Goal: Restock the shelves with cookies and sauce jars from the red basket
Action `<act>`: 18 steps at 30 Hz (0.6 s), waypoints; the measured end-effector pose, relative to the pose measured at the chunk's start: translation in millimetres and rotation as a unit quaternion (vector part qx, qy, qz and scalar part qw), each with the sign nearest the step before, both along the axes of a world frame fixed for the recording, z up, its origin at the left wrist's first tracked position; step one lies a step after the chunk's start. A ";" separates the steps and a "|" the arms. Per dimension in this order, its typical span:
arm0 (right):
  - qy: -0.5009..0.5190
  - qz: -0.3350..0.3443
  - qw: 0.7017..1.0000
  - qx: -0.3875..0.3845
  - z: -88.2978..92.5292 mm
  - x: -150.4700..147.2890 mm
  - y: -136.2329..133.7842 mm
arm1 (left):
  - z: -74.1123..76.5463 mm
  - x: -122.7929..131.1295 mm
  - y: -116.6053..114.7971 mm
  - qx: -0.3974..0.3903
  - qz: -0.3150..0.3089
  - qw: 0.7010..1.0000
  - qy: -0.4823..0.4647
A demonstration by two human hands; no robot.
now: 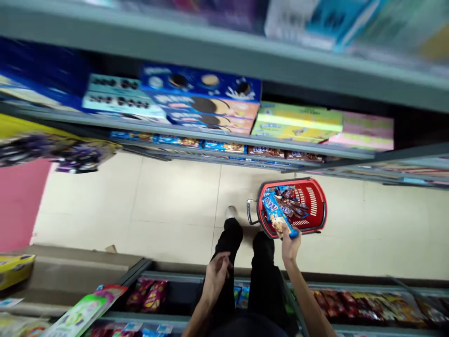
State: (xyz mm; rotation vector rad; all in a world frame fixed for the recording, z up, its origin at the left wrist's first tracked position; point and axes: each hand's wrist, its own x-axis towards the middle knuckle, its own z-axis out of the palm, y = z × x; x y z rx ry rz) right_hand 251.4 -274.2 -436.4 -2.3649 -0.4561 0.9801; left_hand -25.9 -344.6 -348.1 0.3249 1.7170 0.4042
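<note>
Packet (272, 208), blue, white-lettered, cookie-printed, held in right grip (291, 244), left grip (217, 276) loosely curled

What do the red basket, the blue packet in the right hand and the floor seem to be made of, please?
Red basket: probably moulded plastic, smooth, judging by its even colour and slotted walls.
Blue packet, in the right hand: likely printed plastic film; its inner layers don't show.
Floor: pale, smooth tiles with straight joints, perhaps ceramic or stone.

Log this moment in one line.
right hand: holding blue pack over red basket | left hand: loosely curled, no item visible | basket: on floor, brown packs inside
</note>
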 end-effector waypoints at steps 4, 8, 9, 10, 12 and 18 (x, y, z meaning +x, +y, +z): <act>0.175 0.000 0.984 0.027 83.4 -50.6 4.6 | 26.5 -30.0 61.3 0.086 0.064 0.994 -0.010; 0.316 0.132 0.939 0.036 138.7 -103.0 33.1 | 56.8 -71.5 105.0 0.176 0.146 0.974 0.009; 0.333 0.178 0.925 0.045 152.0 -114.4 40.2 | 68.7 -83.1 109.9 0.182 0.158 0.971 0.012; 0.344 0.220 0.911 0.056 165.2 -124.9 46.2 | 82.2 -94.6 111.8 0.186 0.162 0.969 0.014; 0.354 0.267 0.893 0.074 189.8 -143.7 53.2 | 110.8 -117.0 107.3 0.191 0.157 0.969 0.014; 0.362 0.235 0.899 0.073 220.9 -197.2 49.8 | 150.4 -174.6 76.3 0.182 0.209 0.960 0.022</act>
